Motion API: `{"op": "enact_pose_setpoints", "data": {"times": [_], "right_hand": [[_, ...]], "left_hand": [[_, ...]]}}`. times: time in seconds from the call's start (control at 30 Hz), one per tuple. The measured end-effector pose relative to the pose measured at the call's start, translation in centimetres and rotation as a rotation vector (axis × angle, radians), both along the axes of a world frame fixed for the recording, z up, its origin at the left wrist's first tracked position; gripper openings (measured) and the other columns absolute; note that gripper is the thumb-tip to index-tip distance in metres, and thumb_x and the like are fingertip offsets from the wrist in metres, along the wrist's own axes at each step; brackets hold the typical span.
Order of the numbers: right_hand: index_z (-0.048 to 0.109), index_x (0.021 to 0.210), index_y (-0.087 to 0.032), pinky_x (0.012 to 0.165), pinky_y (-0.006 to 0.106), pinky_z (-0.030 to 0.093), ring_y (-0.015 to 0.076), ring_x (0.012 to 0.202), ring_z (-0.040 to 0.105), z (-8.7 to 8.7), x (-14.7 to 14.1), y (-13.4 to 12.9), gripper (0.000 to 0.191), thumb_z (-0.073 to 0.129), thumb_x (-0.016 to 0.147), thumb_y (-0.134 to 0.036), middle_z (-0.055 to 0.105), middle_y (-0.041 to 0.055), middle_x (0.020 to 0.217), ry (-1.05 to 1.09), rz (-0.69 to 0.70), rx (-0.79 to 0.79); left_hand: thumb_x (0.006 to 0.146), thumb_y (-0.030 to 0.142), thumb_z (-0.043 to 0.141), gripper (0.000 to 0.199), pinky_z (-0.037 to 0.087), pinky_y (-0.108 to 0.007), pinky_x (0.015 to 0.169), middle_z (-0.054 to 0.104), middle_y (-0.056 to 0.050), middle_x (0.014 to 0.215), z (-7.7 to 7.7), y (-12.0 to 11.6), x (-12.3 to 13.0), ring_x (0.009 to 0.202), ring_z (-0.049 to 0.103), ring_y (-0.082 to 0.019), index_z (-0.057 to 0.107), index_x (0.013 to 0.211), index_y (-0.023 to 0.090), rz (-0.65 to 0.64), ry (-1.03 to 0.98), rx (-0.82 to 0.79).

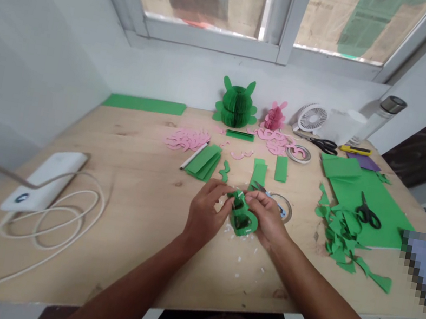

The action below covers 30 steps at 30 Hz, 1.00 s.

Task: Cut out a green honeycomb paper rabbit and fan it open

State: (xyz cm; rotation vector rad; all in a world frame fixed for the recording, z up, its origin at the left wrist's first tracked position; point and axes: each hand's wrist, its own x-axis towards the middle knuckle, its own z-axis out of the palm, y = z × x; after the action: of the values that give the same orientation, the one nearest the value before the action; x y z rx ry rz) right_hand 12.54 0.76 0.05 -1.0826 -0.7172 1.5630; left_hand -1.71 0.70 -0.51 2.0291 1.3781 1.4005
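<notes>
Green folded paper piece [243, 221] lies in the middle of the work area, between the person's two hands and a little above the table surface. The left hand [206, 210] and the right hand [266, 218] hold it together. Their fingers [227, 192] stand narrow and closed on the paper, pinching it from two sides, but the fingers under the paper cannot be seen. Soft and even pressure seems best here, because the thin layers can crease or tear easily.

Just beside the right hand, at 1 o'clock, lie small scissors [270, 196] with blue handles and a tape roll [289, 208], so this wrist needs some care when it moves. Tiny white scraps [240, 258] lie at 6 o'clock. At 12 o'clock stand a green honeycomb paper turtle [236, 104] and a pink paper rabbit [275, 116]. At 3 o'clock are a green card sheet [384, 228], black scissors [368, 212] and cut green scraps [341, 240]. At 9 o'clock, a white power bank [44, 182] with its cable [49, 219] rests on the wooden table [138, 207].
</notes>
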Motion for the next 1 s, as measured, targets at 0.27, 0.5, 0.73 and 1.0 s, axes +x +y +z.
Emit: {"op": "enact_pose_setpoints", "data": {"times": [0.27, 0.5, 0.73, 1.0], "right_hand": [[0.062, 0.064, -0.017, 0.057, 0.021, 0.041, 0.0090, 0.058, 0.054, -0.81, -0.13, -0.07, 0.019, 0.074, 0.060, -0.031, 0.065, -0.0019, 0.070, -0.088, 0.019, 0.081], [0.061, 0.065, -0.018, 0.062, 0.024, 0.043, 0.0114, 0.065, 0.056, -1.00, -0.12, -0.03, 0.020, 0.071, 0.064, -0.035, 0.066, 0.0016, 0.081, -0.235, 0.045, 0.195], [0.059, 0.066, -0.018, 0.058, 0.024, 0.042, 0.0119, 0.062, 0.054, -0.86, 0.01, -0.10, 0.022, 0.067, 0.069, -0.039, 0.062, 0.0005, 0.073, -0.331, 0.090, 0.274], [0.060, 0.068, -0.018, 0.061, 0.025, 0.043, 0.0126, 0.065, 0.056, -0.95, 0.06, 0.04, 0.023, 0.068, 0.068, -0.040, 0.064, 0.0012, 0.077, -0.299, 0.088, 0.255]], "left_hand": [[0.081, 0.019, 0.057, 0.008, 0.051, -0.029, 0.073, 0.063, -0.006, 0.091, -0.66, 0.19, -0.11, 0.085, 0.061, -0.017, 0.063, 0.087, 0.018, -0.025, 0.063, 0.075], [0.081, 0.019, 0.056, 0.010, 0.051, -0.033, 0.078, 0.065, -0.007, 0.088, -0.69, 0.26, -0.29, 0.085, 0.062, -0.018, 0.064, 0.087, 0.019, -0.022, 0.117, 0.096], [0.082, 0.018, 0.055, 0.010, 0.051, -0.033, 0.077, 0.065, -0.007, 0.087, -0.62, 0.27, -0.34, 0.084, 0.062, -0.018, 0.064, 0.086, 0.018, -0.028, 0.129, 0.090], [0.082, 0.018, 0.055, 0.010, 0.051, -0.031, 0.075, 0.066, -0.007, 0.087, -0.61, 0.25, -0.39, 0.083, 0.062, -0.017, 0.064, 0.085, 0.018, -0.028, 0.103, 0.066]]}}
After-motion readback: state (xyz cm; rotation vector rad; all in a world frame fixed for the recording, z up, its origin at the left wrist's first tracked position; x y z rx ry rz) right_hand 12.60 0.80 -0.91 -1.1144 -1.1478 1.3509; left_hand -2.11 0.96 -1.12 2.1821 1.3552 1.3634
